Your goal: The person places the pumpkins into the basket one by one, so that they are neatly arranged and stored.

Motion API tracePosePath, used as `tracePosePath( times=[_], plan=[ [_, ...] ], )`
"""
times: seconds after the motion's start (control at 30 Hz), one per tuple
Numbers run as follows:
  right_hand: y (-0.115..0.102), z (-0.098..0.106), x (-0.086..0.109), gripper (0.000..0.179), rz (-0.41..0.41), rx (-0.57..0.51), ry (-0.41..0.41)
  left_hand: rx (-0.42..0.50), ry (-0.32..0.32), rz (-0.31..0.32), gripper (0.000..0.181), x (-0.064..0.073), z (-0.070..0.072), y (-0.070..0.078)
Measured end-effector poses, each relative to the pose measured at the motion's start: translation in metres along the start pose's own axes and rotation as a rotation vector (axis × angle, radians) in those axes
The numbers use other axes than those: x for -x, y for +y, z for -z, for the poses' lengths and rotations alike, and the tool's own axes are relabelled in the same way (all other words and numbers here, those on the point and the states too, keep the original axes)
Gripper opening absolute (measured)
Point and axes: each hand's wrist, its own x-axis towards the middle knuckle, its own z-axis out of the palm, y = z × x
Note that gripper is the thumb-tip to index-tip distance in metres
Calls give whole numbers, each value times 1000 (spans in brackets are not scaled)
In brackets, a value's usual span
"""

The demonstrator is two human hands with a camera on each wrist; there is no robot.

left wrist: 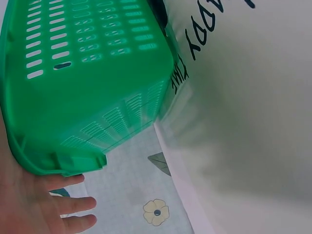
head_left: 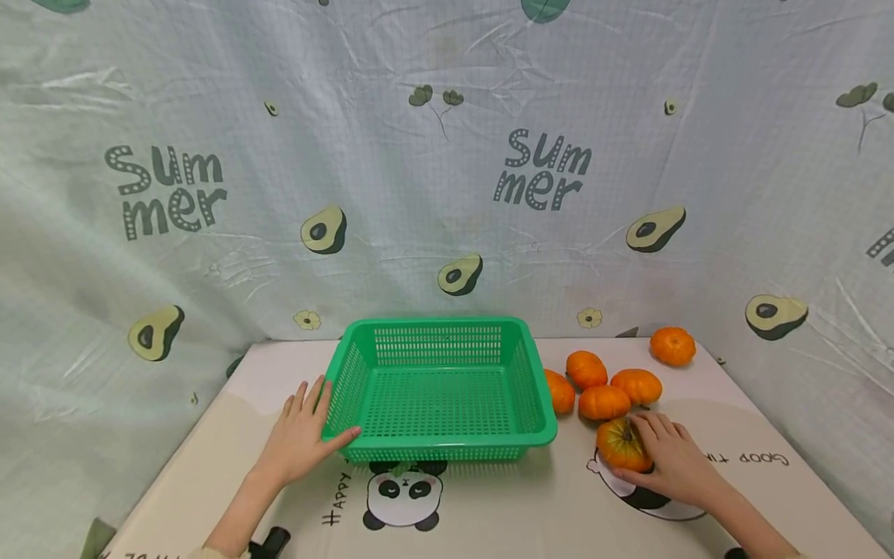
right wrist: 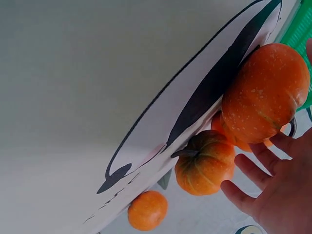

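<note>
curtained-off work corner, avocado-printed sheets [head_left: 391,194] for walls, panda-patterned tabletop [head_left: 517,512]

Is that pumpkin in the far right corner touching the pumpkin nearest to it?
Apart. The head view shows a strip of bare tabletop between the far-corner pumpkin and its nearest neighbour.

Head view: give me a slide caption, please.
Left hand touching a green basket, right hand on the nearest pumpkin of six.

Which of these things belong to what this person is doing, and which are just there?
Seemingly part of it:
- Green basket, touched by the left hand
- Nearest pumpkin, touched by the right hand
- Five other pumpkins, probably

Seemingly just there:
- Panda-print table cover
- Avocado-print curtain
</note>
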Motion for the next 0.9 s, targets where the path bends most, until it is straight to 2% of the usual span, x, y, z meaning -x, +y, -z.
tracePosePath(
  times=[0.9],
  plan=[
    [-7, 0, -6, 87, -17, 15, -16, -48, 25, -35, 94, 0, 1, -1]
  ],
)
